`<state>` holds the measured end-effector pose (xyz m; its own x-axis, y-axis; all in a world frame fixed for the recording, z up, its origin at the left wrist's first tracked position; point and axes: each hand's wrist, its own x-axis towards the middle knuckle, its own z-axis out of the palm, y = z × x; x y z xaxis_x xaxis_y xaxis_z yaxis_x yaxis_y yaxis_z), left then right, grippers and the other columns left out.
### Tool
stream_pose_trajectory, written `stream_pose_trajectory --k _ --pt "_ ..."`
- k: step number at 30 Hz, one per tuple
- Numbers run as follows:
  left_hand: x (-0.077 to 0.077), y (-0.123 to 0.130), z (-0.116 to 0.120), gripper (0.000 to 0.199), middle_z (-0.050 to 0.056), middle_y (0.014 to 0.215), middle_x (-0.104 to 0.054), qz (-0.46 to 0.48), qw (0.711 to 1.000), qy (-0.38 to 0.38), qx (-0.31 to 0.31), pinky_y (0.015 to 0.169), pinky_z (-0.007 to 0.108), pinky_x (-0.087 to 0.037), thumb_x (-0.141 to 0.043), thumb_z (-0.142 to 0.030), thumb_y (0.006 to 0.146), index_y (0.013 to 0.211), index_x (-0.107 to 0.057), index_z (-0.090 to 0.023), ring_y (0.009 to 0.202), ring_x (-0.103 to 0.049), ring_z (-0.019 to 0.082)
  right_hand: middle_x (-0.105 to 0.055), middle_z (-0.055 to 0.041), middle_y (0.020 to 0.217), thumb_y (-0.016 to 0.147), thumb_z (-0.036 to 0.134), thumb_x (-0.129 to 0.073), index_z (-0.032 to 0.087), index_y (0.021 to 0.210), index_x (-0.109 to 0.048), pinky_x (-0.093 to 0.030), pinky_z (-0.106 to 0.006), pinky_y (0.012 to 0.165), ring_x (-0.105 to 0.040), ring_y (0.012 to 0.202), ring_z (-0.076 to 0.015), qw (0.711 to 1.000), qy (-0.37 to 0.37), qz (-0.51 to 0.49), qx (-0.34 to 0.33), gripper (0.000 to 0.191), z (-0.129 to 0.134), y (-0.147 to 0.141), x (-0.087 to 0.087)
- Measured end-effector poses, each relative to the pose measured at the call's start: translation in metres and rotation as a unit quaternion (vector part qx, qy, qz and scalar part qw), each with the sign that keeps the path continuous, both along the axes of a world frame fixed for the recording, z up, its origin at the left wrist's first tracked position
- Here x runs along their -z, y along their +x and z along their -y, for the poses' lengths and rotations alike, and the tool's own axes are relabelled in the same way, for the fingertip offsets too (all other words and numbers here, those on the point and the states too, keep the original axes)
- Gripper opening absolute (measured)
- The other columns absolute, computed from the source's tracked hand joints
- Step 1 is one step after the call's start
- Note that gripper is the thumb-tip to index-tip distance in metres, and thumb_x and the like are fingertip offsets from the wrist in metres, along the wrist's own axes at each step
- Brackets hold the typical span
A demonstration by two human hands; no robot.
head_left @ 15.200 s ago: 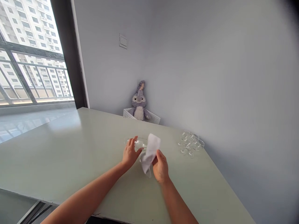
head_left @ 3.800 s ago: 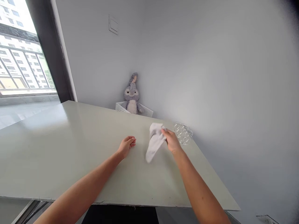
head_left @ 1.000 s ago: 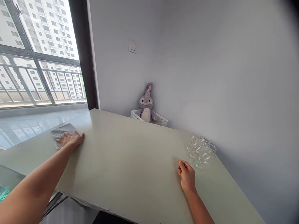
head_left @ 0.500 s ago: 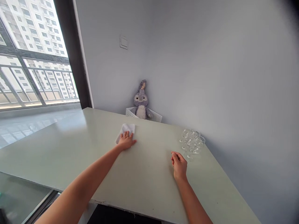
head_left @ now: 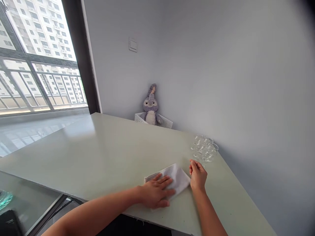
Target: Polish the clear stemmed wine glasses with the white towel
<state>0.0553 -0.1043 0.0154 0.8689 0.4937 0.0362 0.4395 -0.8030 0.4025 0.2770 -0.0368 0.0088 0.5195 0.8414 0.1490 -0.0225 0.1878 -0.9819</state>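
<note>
Under my left hand (head_left: 158, 192) lies a white cloth (head_left: 179, 177), spread on the pale table (head_left: 115, 154). The fingers of that hand are stretched out flat and press on the cloth's near left part. My right hand (head_left: 198, 173) rests closed at the cloth's right corner, thumb against the curled fingers; whether anything sits inside the fist is hidden. Just beyond the right hand, several clear stemmed glasses (head_left: 205, 149) stand grouped at the table's right edge, partly overlapping each other.
A grey plush toy (head_left: 151, 108) sits in a white perforated basket (head_left: 166, 122) behind the table's far edge. Walls close off the back and right. At lower left are a dark object (head_left: 11, 223) and a greenish clear item (head_left: 5, 199) on a lower surface.
My left hand has brought the cloth from the far middle of the table nearer and to the right, beside my right hand. The right hand keeps its closed shape near the glasses.
</note>
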Motion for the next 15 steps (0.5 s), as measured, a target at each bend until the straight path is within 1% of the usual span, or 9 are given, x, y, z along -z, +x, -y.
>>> stream_pose_trajectory --k 2,4,6,8,10,12,14,15 --pt "0.002 -0.027 -0.002 0.053 0.006 0.147 -0.007 -0.01 0.999 0.011 -0.047 0.108 0.046 -0.005 -0.024 -0.048 0.088 0.137 -0.024 -0.028 0.134 -0.007 0.025 -0.047 0.003 0.055 0.065 0.041 -0.062 0.015 0.08 -0.063 -0.029 -0.021 0.041 -0.038 0.049 -0.0088 1.0 -0.005 0.002 0.0 0.03 0.002 0.0 -0.002" --pt "0.006 -0.059 -0.011 0.053 0.006 0.147 -0.009 -0.027 0.993 0.03 -0.115 0.108 0.045 -0.006 -0.027 -0.049 0.088 0.137 -0.024 -0.029 0.134 -0.008 0.025 -0.047 0.0021 0.056 0.065 0.041 -0.062 0.015 0.079 -0.063 -0.03 -0.021 0.041 -0.038 0.05 -0.0092 1.0 -0.009 0.011 -0.003 0.03 0.003 -0.001 -0.003" --pt "0.011 -0.095 -0.025 0.053 0.005 0.147 -0.011 -0.053 0.978 0.047 -0.198 0.108 0.045 -0.007 -0.026 -0.05 0.087 0.137 -0.025 -0.031 0.134 -0.01 0.024 -0.047 0.0022 0.056 0.065 0.041 -0.063 0.015 0.079 -0.063 -0.03 -0.022 0.041 -0.038 0.049 -0.009 1.0 -0.009 0.019 -0.003 0.03 0.004 -0.001 -0.002" --pt "0.015 -0.136 -0.041 0.053 0.004 0.146 -0.014 -0.085 0.954 0.056 -0.283 0.108 0.044 -0.008 -0.025 -0.051 0.087 0.136 -0.027 -0.031 0.134 -0.01 0.023 -0.046 0.0025 0.056 0.066 0.041 -0.063 0.015 0.079 -0.063 -0.029 -0.021 0.041 -0.037 0.049 -0.0088 1.0 -0.007 0.021 -0.004 0.029 0.003 0.0 0.0" --pt "0.018 -0.181 -0.055 0.053 0.005 0.146 -0.016 -0.112 0.919 0.058 -0.374 0.107 0.044 -0.009 -0.024 -0.05 0.087 0.136 -0.028 -0.029 0.134 -0.01 0.022 -0.046 0.0028 0.056 0.066 0.039 -0.063 0.016 0.079 -0.063 -0.029 -0.021 0.041 -0.037 0.049 -0.0087 1.0 -0.006 0.018 -0.004 0.027 0.002 0.001 0.002" --pt "0.017 -0.228 -0.065 0.053 0.006 0.145 -0.017 -0.136 0.875 0.053 -0.462 0.107 0.043 -0.01 -0.027 -0.048 0.087 0.136 -0.029 -0.028 0.134 -0.011 0.023 -0.046 0.0028 0.056 0.066 0.037 -0.062 0.016 0.079 -0.063 -0.029 -0.021 0.041 -0.037 0.049 -0.0085 1.0 -0.008 0.012 -0.001 0.025 0.001 0.002 0.003" --pt "0.015 -0.275 -0.066 0.053 0.007 0.145 -0.017 -0.157 0.821 0.044 -0.547 0.106 0.044 -0.011 -0.028 -0.046 0.086 0.136 -0.029 -0.026 0.134 -0.013 0.024 -0.047 0.0028 0.055 0.066 0.036 -0.063 0.016 0.078 -0.063 -0.029 -0.021 0.041 -0.037 0.049 -0.0084 1.0 -0.01 0.007 0.0 0.024 0.001 0.002 0.004" --pt "0.013 -0.297 -0.063 0.054 0.008 0.145 -0.017 -0.166 0.791 0.042 -0.588 0.106 0.045 -0.012 -0.028 -0.045 0.086 0.136 -0.028 -0.025 0.133 -0.013 0.025 -0.047 0.0028 0.055 0.065 0.037 -0.063 0.016 0.078 -0.063 -0.029 -0.021 0.04 -0.037 0.049 -0.0084 1.0 -0.01 0.006 0.0 0.025 0.001 0.002 0.004"
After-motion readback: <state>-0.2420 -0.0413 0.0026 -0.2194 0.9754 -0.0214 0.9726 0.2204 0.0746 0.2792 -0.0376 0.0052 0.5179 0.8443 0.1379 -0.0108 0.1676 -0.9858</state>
